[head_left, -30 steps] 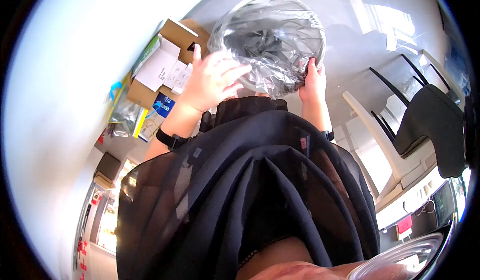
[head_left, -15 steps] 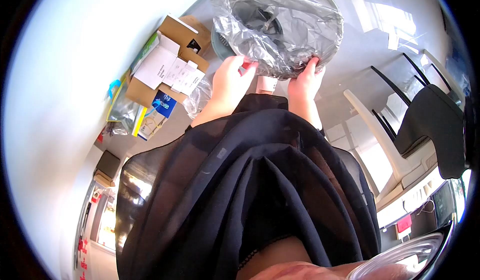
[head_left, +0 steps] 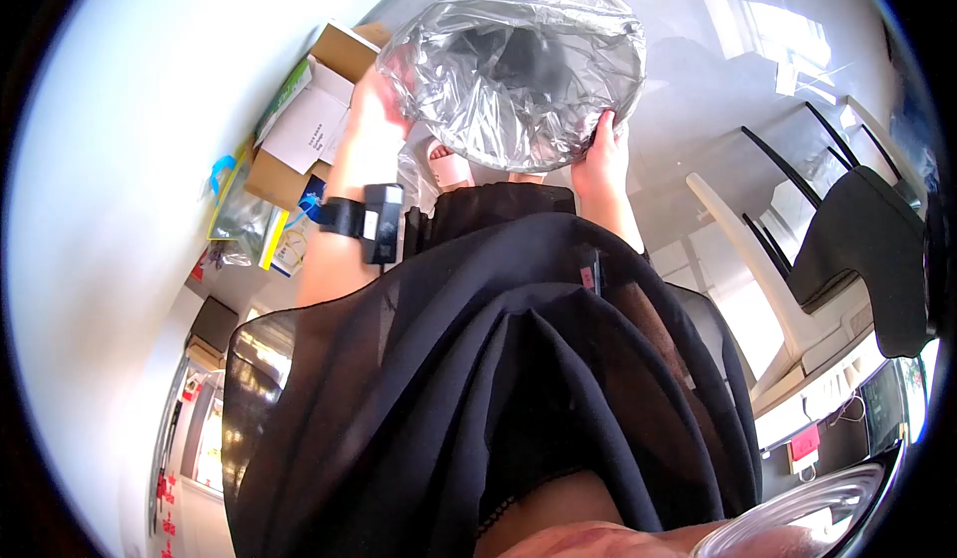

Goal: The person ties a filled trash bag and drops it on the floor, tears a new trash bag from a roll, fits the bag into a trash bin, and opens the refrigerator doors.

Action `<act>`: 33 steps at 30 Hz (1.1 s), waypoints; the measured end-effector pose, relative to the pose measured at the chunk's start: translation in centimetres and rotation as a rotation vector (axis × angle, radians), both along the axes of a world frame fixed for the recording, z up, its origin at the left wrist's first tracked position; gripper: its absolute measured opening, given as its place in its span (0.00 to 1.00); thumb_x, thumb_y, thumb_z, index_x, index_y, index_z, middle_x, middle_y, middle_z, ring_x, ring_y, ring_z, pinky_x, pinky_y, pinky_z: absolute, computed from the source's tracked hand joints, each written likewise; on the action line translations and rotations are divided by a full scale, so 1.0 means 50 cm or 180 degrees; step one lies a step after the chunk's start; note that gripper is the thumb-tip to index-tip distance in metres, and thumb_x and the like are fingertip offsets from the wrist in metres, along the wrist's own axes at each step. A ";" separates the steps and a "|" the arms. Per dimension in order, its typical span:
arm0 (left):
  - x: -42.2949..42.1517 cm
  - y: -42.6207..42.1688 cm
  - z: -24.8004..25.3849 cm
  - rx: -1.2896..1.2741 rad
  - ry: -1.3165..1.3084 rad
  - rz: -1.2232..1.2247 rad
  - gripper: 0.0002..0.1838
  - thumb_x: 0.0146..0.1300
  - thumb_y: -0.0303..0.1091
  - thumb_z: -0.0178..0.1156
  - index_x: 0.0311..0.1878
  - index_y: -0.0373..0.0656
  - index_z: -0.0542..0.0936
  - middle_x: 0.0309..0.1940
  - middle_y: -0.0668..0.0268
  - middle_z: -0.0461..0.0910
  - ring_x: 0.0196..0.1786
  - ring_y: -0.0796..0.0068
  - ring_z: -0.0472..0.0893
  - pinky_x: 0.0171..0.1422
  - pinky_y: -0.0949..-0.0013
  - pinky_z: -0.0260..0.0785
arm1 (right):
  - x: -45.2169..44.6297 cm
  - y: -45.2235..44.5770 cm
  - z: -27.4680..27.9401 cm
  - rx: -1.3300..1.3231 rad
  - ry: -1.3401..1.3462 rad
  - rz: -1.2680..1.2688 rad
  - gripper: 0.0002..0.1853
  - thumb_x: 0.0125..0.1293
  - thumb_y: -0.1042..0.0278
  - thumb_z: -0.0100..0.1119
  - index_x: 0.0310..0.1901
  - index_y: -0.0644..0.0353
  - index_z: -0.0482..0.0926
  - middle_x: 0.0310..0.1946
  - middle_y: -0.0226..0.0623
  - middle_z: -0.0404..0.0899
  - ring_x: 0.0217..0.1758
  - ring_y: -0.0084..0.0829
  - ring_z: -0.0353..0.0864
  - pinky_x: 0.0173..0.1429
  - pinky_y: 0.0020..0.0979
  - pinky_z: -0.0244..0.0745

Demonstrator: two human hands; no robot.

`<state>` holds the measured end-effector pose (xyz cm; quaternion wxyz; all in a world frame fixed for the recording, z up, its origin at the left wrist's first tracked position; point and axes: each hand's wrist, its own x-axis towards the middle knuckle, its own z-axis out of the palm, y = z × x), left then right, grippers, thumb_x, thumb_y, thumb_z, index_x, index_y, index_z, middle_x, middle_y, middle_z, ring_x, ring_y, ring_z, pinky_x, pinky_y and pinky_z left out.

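Note:
A round trash can stands in front of me, its mouth covered by a shiny, translucent grey trash bag [head_left: 469, 110]. The bag is folded outward over the rim and sinks into the dark inside. My left hand [head_left: 382, 100] grips the can's left side through the bag, its fingertips partly hidden by the film. At the lower right of the rim my right hand [head_left: 602, 154] holds on, thumb lying on the bag's edge and the other fingers hidden underneath. A black band with a small device [head_left: 379, 223] is on my left wrist.
On the left, against the white wall, an opened cardboard box [head_left: 279, 179] stands beside plastic packaging [head_left: 234, 209]. A chair with a dark seat [head_left: 862, 249] is on the right. My foot in a pink slipper [head_left: 451, 169] shows below the can.
My left hand has moved left and up along the rim, bringing the wrist band into sight. The bag's mouth has shifted left and now spreads rounder and more open. My right hand stays near its place.

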<state>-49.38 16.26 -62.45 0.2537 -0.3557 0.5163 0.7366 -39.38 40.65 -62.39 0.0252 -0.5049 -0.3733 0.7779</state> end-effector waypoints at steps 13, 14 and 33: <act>-0.129 0.061 0.031 -0.3618 0.3559 -0.3273 0.13 0.51 0.43 0.64 0.38 0.49 0.80 0.33 0.64 0.79 0.39 0.63 0.78 0.48 0.64 0.69 | 0.022 0.010 -0.055 0.0670 -0.0059 0.0410 0.15 0.69 0.66 0.45 0.53 0.63 0.66 0.46 0.36 0.72 0.47 0.25 0.71 0.51 0.28 0.68; -0.131 0.054 0.014 -0.3560 0.3578 -0.3332 0.11 0.52 0.42 0.64 0.38 0.49 0.80 0.32 0.64 0.79 0.39 0.63 0.79 0.48 0.64 0.69 | 0.031 0.016 -0.071 0.0789 -0.0169 0.0529 0.15 0.69 0.65 0.45 0.53 0.63 0.66 0.45 0.35 0.73 0.46 0.24 0.71 0.51 0.27 0.68; -0.115 -0.038 -0.077 -0.2022 0.1540 -0.2993 0.22 0.60 0.40 0.58 0.54 0.40 0.72 0.47 0.58 0.78 0.49 0.67 0.77 0.55 0.68 0.66 | -0.014 -0.022 -0.221 0.0645 -0.0749 0.1923 0.17 0.65 0.63 0.53 0.50 0.65 0.69 0.40 0.34 0.75 0.41 0.22 0.72 0.45 0.24 0.68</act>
